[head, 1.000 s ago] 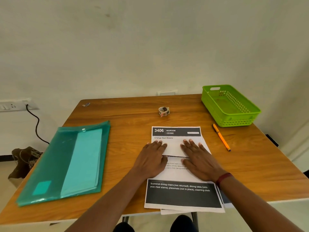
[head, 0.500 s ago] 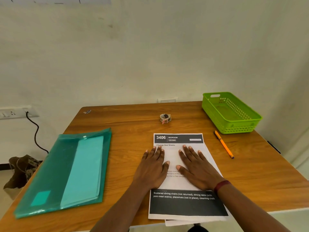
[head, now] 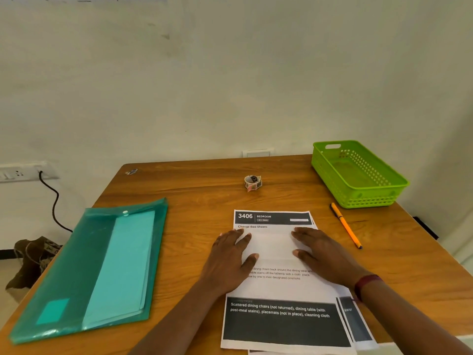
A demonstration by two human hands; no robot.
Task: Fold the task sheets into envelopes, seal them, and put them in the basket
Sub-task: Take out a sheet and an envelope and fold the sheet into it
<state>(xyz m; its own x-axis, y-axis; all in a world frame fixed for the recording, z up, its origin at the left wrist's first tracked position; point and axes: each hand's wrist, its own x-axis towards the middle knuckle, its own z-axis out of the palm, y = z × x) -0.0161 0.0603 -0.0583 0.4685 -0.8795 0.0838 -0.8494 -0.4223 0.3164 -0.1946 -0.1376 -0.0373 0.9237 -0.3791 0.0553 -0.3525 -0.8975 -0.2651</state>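
On the wooden table (head: 204, 201) the largest thing is a teal plastic folder (head: 89, 267), lying flat at the left and well clear of the work, probably where the sheets are stored; at the far right corner sits the green basket (head: 358, 198), with nothing in it, within reach for finished envelopes; near the front edge lies the stack of task sheets (head: 279, 290), the top one printed with dark bands and partly folded, a blank white panel turned over its upper middle and, above it, a header reading 3406 (likely a sheet beneath); the left hand (head: 227, 262) and right hand (head: 325, 254) both lie flat and spread on that panel, gripping nothing, set apart toward its two ends, seemingly to press the fold down; an orange pen (head: 345, 228) lies between sheets and basket; a small roll of stickers or tape (head: 253, 182) waits beyond the sheets, presumably for sealing.
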